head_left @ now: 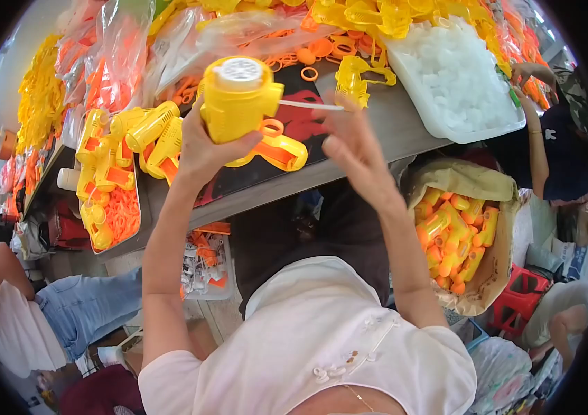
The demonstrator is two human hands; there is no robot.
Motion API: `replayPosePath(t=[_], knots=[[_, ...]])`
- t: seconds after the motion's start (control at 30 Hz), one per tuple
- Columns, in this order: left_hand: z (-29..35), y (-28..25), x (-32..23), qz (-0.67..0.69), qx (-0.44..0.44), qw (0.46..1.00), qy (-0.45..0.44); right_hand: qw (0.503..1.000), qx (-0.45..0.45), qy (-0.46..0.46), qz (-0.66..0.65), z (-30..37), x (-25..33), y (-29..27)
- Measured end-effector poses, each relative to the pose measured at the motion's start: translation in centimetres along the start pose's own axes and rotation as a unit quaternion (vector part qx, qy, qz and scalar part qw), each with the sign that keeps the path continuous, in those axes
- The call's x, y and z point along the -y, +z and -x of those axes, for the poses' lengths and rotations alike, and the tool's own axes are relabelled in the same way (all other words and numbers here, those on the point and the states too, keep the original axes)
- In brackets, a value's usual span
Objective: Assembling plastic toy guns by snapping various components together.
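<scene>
Over the table (pixel 399 123), left hand (pixel 204 149) around yellow housing (pixel 235 107), right hand (pixel 355 144) blurred, grip unclear

Right fingers (pixel 346 124) a blur.

A dark grey-brown wooden table (pixel 408 131) stretches from nine o'clock through twelve to two, a pale wall (pixel 24 55) rises at ten, a red plastic stool (pixel 513 299) stands at four, and pale floor (pixel 227 315) shows at seven.

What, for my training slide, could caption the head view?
Left hand holds yellow housing; blurred right hand beside a white strip.
</scene>
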State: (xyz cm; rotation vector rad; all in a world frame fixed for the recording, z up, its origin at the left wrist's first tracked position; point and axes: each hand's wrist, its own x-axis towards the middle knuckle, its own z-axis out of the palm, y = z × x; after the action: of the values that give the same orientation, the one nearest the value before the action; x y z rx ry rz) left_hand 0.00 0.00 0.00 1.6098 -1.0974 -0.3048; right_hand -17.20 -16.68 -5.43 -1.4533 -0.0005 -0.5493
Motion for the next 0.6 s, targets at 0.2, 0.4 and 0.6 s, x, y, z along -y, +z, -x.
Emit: replayPosePath(t=[0.2,0.4,0.6], knots=[[1.4,2.7,2.7,0.189,-0.087,0.978,-0.014,0.984,-0.046,0.053,-0.162,2.8,-1.1,4.7],[2.3,2.8,5.4,0.303,-0.005,0.953,-0.023,0.991,-0.091,-0.027,0.094,3.2,-3.5,4.8],[3.0,1.2,3.9,0.283,-0.042,0.956,-0.064,0.985,0.015,-0.026,0.168,2.8,-3.1,2.6]])
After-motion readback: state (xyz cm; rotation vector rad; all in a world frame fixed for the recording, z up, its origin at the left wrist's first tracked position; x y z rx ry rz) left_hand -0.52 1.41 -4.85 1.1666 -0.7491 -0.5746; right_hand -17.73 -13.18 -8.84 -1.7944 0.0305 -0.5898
